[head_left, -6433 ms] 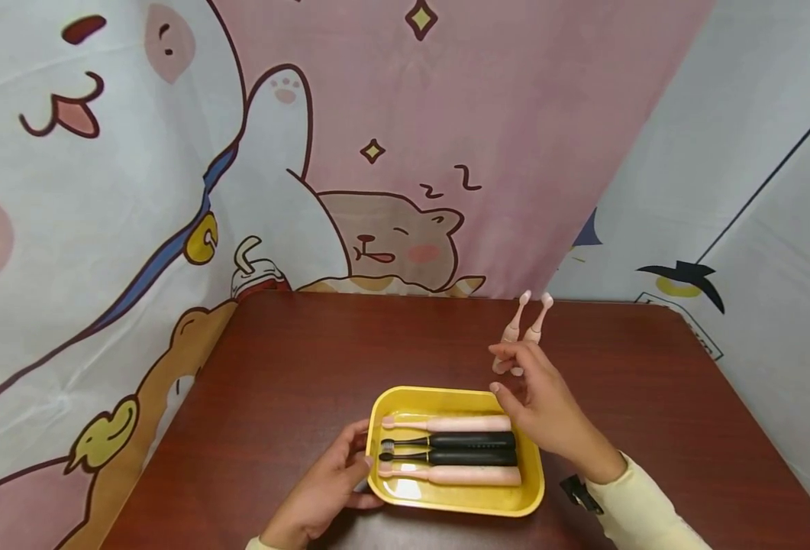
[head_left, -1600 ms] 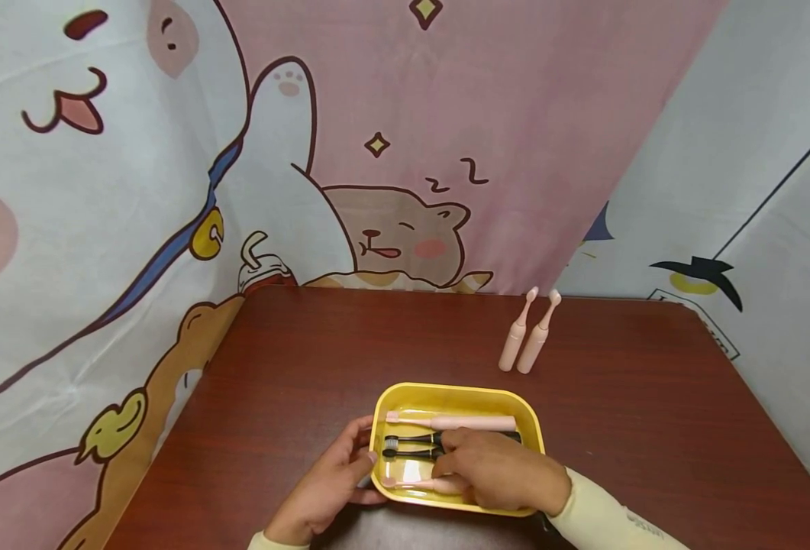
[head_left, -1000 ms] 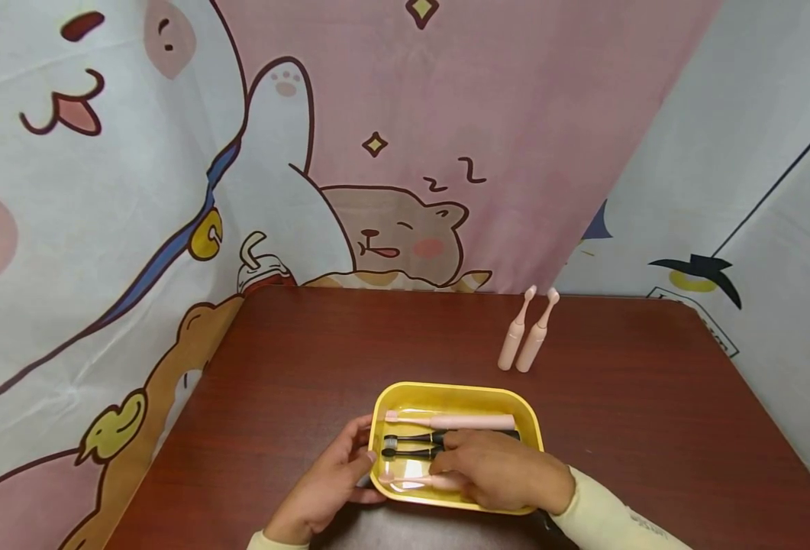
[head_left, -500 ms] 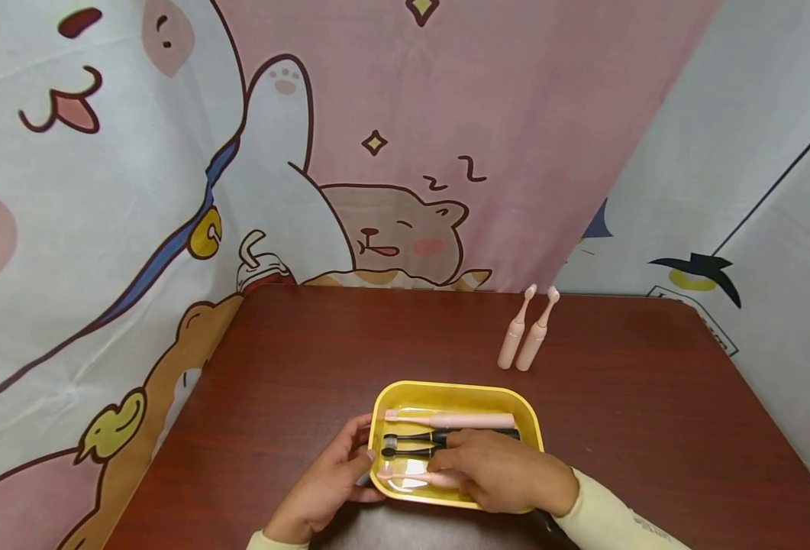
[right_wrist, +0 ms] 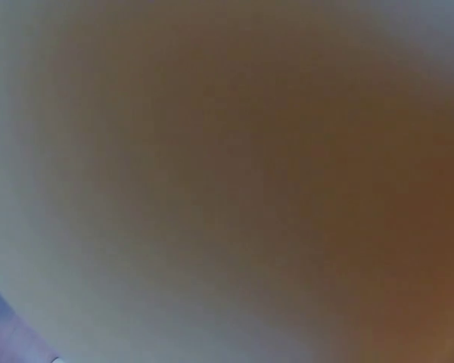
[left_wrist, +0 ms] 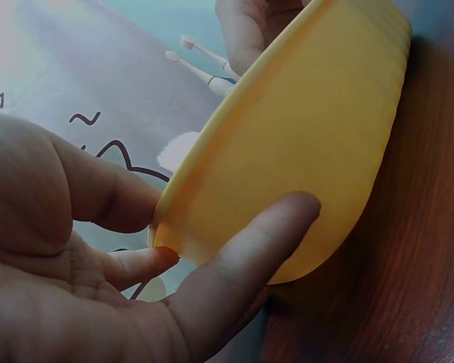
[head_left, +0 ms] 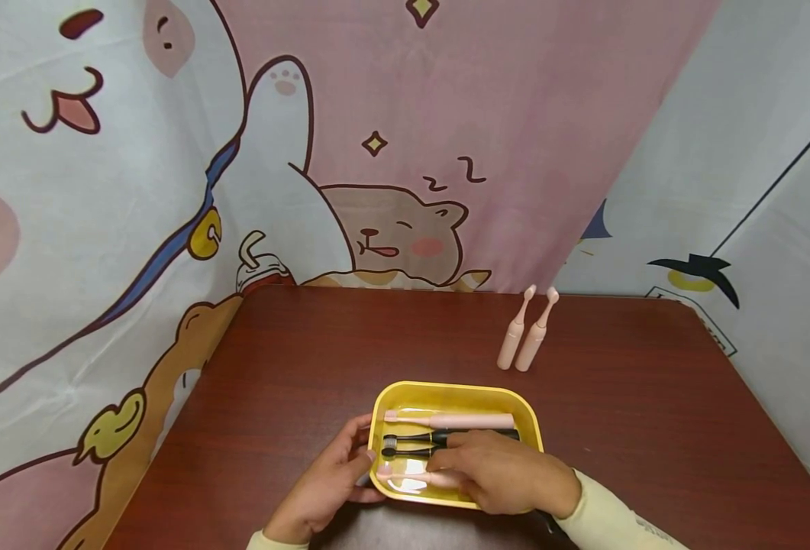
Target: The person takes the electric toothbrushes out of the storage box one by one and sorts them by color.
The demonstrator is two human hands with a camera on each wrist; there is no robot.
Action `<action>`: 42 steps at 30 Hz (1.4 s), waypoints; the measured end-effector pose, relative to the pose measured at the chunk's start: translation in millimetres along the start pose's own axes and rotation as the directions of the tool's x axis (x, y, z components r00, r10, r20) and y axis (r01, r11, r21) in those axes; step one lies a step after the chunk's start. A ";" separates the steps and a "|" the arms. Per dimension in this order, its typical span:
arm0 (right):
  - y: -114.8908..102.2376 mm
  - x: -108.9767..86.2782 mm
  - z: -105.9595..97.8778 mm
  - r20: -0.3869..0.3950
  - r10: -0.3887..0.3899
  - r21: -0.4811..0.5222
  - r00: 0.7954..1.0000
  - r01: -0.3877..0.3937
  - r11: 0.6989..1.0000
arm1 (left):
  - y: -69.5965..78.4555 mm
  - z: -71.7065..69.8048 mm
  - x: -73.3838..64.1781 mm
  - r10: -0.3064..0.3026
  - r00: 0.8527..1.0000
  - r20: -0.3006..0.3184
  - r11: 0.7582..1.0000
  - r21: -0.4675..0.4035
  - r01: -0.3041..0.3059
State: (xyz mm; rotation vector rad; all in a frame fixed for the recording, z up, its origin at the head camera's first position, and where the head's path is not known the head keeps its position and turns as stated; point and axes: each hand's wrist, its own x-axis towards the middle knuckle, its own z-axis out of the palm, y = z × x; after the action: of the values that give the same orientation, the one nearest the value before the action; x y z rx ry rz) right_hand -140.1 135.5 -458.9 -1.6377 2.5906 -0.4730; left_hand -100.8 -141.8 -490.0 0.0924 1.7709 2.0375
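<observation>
A yellow tray stands on the table with pink and black electric toothbrushes lying side by side in it. My left hand grips the tray's left end; in the left wrist view its fingers lie against the outer wall and rim. My right hand reaches into the tray, fingers curled at the handle of the front pink toothbrush. It covers much of the two black toothbrushes. The back pink toothbrush lies along the far wall. The right wrist view is blurred and shows little.
Two more pink electric toothbrushes stand upright behind the tray's right end. The dark red wooden table reaches back to a cartoon-printed cloth. A small black object shows partly under the right wrist.
My right hand came away from the standing pink toothbrushes and went down into the tray. The front pink toothbrush has shifted slightly towards the back. My left hand stays at the tray's end.
</observation>
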 end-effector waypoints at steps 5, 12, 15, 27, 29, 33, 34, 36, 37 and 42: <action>-0.4 -0.5 -1.7 -0.002 0.004 0.015 1.000 -0.004 1.000 | -0.6 -0.4 0.2 0.008 1.000 0.004 1.000 0.001 -0.008; -2.6 -0.5 -4.4 -0.047 -0.014 0.047 0.999 0.016 0.999 | -1.7 -1.3 0.9 0.005 1.000 0.004 1.000 -0.005 -0.005; -3.4 -0.4 -6.2 -0.074 -0.020 0.049 0.997 0.024 0.999 | -1.5 -1.4 1.0 0.001 1.000 -0.001 1.000 -0.005 -0.001; -2.4 -0.3 -19.0 -0.220 -0.020 0.047 0.975 0.031 0.998 | -4.0 -2.3 1.4 0.010 1.000 0.007 1.000 -0.014 -0.010; -1.1 -0.7 -21.5 -0.229 0.000 0.064 0.973 0.015 0.998 | -4.2 -2.3 1.5 0.008 1.000 0.005 1.000 -0.012 -0.008; 0.8 -1.8 -26.0 -0.239 0.050 0.107 0.970 -0.025 0.994 | -4.2 -1.9 1.6 0.003 1.000 0.000 1.000 -0.012 -0.003; 1.1 -2.0 -26.9 -0.241 0.059 0.116 0.969 -0.032 0.993 | -4.2 -1.8 1.6 0.003 1.000 0.000 1.000 -0.012 -0.003; 1.9 -2.3 -28.1 -0.248 0.072 0.124 0.966 -0.042 0.991 | -3.9 -1.6 1.6 0.002 1.000 -0.001 1.000 -0.012 -0.002; 2.2 -2.5 -28.6 -0.251 0.081 0.126 0.965 -0.050 0.991 | -3.7 -1.4 1.6 0.003 1.000 -0.001 1.000 -0.013 -0.003; 3.6 -4.0 -29.8 -0.257 0.111 0.133 0.960 -0.079 0.988 | -2.9 -0.8 1.4 0.002 1.000 0.000 1.000 -0.010 -0.002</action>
State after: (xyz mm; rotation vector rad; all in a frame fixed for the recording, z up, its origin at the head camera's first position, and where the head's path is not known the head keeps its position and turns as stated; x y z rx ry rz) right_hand -147.3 147.4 -431.9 -1.4945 2.7427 -0.8791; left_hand -101.6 -141.8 -493.2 0.0912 1.7609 2.0482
